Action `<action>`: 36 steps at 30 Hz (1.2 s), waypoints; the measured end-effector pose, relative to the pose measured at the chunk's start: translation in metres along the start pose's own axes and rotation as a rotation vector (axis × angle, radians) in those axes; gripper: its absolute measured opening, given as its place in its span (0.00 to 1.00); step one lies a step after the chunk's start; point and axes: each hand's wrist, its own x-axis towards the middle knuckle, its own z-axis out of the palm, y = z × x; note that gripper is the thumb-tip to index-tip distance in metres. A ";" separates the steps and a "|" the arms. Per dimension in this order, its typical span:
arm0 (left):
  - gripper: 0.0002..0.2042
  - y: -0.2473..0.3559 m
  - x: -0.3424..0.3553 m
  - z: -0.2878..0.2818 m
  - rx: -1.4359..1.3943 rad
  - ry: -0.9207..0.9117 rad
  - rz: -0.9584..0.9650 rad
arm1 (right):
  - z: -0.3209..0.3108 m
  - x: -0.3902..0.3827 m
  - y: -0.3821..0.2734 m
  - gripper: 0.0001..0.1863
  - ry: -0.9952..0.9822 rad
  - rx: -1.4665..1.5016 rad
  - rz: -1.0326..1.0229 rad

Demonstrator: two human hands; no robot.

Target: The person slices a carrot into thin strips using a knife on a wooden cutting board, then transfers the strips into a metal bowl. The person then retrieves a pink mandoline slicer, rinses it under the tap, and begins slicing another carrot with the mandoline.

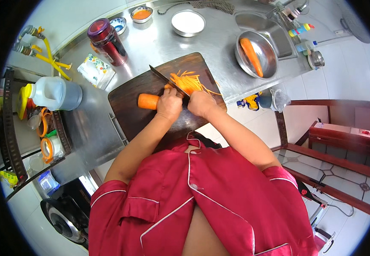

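Observation:
A dark wooden cutting board [127, 113] lies on the steel counter before me. My right hand [202, 103] is closed round the handle of a kitchen knife [163, 77], whose dark blade points away to the far left. Just left of the blade, my left hand [169, 103] is closed with its fingertips on a piece of carrot, mostly hidden under them. A thick carrot chunk [148, 101] lies against that hand's left side. Beyond the knife, on its right, spreads a pile of orange carrot strips [188, 82].
A steel bowl holding a whole carrot [251, 56] stands at right, beside the sink [257, 21]. Farther back are a white-filled bowl [188, 23] and a small bowl of orange sauce [142, 15]. A red thermos [108, 42], tissue pack [95, 70] and plastic jug [59, 94] stand left.

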 end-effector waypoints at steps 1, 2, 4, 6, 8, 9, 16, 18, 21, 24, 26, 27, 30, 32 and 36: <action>0.05 0.001 0.000 0.001 0.001 0.013 -0.001 | 0.003 0.003 0.007 0.15 0.027 0.022 -0.018; 0.05 0.001 -0.002 0.004 0.001 0.027 -0.001 | 0.008 0.008 0.016 0.14 0.055 0.043 -0.036; 0.05 -0.002 0.000 0.003 0.000 0.013 -0.006 | 0.007 0.006 0.022 0.14 0.106 0.096 -0.083; 0.06 -0.001 0.001 0.002 -0.017 -0.041 -0.003 | 0.006 -0.003 0.026 0.16 0.152 0.097 -0.091; 0.07 0.001 0.000 -0.001 -0.013 -0.052 -0.041 | 0.002 -0.016 0.026 0.18 0.146 0.102 -0.084; 0.07 0.002 0.001 -0.003 -0.012 -0.056 -0.052 | 0.002 -0.019 0.027 0.18 0.146 0.086 -0.080; 0.03 0.000 -0.001 0.003 -0.008 0.036 -0.012 | -0.006 -0.036 0.017 0.13 0.066 0.005 -0.019; 0.03 -0.001 -0.001 0.004 0.002 0.046 0.007 | -0.008 -0.037 0.014 0.13 0.046 -0.004 -0.008; 0.03 -0.001 -0.002 0.005 -0.017 0.065 -0.013 | -0.010 -0.035 0.009 0.13 -0.012 -0.020 0.019; 0.03 0.000 -0.002 0.003 -0.022 0.026 -0.013 | -0.008 -0.027 0.004 0.14 -0.033 -0.009 0.032; 0.04 0.001 0.000 0.001 -0.021 0.019 -0.012 | -0.001 -0.017 0.002 0.14 -0.011 0.018 0.033; 0.04 0.001 0.001 0.000 -0.017 0.021 -0.011 | 0.000 -0.014 0.000 0.14 -0.002 0.023 0.023; 0.05 0.001 0.001 0.001 -0.016 -0.027 -0.028 | 0.008 -0.001 0.005 0.14 0.060 0.048 -0.039; 0.05 0.001 -0.001 0.002 -0.035 -0.054 -0.036 | 0.011 0.004 0.018 0.14 0.080 0.094 -0.050; 0.06 -0.001 0.003 -0.004 -0.058 -0.019 -0.027 | -0.002 -0.011 0.024 0.17 0.105 0.095 -0.081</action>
